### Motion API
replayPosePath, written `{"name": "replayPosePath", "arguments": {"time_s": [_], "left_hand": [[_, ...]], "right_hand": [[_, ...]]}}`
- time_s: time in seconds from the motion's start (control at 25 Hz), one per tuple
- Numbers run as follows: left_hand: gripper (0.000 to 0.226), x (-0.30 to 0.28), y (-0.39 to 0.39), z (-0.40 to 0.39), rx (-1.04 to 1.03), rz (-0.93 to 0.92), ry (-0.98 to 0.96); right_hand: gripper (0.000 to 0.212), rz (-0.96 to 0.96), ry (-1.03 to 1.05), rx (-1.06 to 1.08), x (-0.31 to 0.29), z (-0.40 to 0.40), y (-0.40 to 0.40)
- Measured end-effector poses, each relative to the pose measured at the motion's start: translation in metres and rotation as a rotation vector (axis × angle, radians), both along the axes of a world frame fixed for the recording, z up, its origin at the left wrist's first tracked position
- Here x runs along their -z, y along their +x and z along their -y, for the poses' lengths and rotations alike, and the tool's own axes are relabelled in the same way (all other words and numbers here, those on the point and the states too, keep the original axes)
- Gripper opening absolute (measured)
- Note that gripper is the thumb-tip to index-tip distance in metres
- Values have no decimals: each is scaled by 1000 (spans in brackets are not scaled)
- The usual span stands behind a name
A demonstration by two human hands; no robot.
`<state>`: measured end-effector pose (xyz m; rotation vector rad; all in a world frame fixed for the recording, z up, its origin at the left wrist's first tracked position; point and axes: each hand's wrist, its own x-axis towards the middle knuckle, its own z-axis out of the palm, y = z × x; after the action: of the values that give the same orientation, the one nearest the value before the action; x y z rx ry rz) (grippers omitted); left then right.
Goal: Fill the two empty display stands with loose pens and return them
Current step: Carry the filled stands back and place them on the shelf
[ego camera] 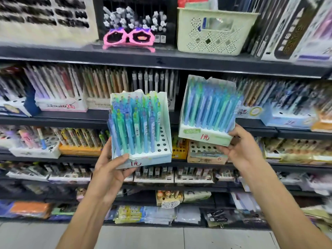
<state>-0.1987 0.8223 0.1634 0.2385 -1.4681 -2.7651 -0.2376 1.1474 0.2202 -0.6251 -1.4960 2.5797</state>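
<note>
Stands, two, held up in front of the stationery shelves point(161, 59) — one per hand, well apart from each other

Left hand point(109, 169): gripping the left stand point(152, 159) at its lower front corner, thumb over the front lip, fingers curled beneath the base. Stand tilted slightly, white with a red handwritten price mark on the front. Blue and green pens point(136, 123) upright in most holes; several holes on the right side of the perforated deck left open.

Right hand point(240, 146): gripping the right stand point(204, 136) at its lower right corner, thumb against the right side near the pens, fingers under the base. Stand held higher than the left one, leaning a little, same red price mark on the front panel. Rows packed with blue and green pens point(210, 106); image blurred here, individual holes not readable.

Behind — dark shelves filled with other pen displays. Top shelf: pink toy sunglasses point(128, 38) beside a pale green perforated basket point(213, 33). Grey tiled floor point(161, 236) visible at the bottom
</note>
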Motion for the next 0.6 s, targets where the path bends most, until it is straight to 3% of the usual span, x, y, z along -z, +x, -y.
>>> {"name": "replayPosePath", "arguments": {"time_s": [0.16, 0.28, 0.32, 0.36, 0.4, 0.48, 0.6], "left_hand": [[77, 2, -4, -1, 9, 14, 18], [79, 1, -6, -3, 15, 19, 37], [79, 1, -7, -5, 13, 25, 42], [80, 2, -9, -7, 9, 31, 46], [80, 1, -11, -8, 13, 37, 50], [81, 4, -15, -11, 18, 39, 48], [104, 6, -24, -17, 57, 39, 28]], "right_hand": [[41, 42, 140, 57, -10, -1, -43], [26, 62, 113, 133, -9, 1, -70], [23, 64, 191, 171, -8, 3, -72], [23, 49, 440, 221, -5, 4, -72], [26, -10, 824, 283, 0, 3, -69], [23, -280, 1496, 276, 15, 4, -60], [24, -499, 1893, -44, 35, 11, -65]]}}
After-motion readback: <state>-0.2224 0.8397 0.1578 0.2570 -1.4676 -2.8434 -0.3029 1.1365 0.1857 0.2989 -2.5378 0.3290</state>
